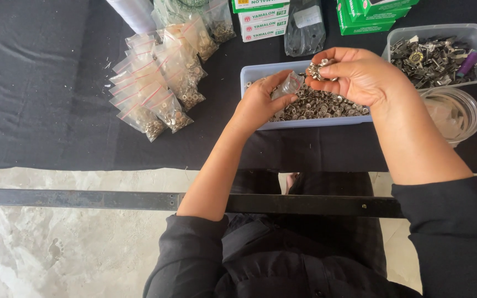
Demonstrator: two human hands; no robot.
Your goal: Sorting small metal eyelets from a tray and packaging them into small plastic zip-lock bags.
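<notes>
My left hand (260,102) pinches a small clear plastic bag (289,85) over a pale blue tray (255,73) filled with small silver metal snap fasteners (321,105). My right hand (354,72) hovers just right of the bag, its fingers closed on a cluster of the silver fasteners (320,67) above the tray. Both hands nearly touch at the bag's mouth.
A heap of filled clear bags with red seal strips (158,83) lies left of the tray on the black cloth. Green and white boxes (260,19) stand at the back. A clear tub of metal parts (443,55) and a round clear container (456,113) sit to the right.
</notes>
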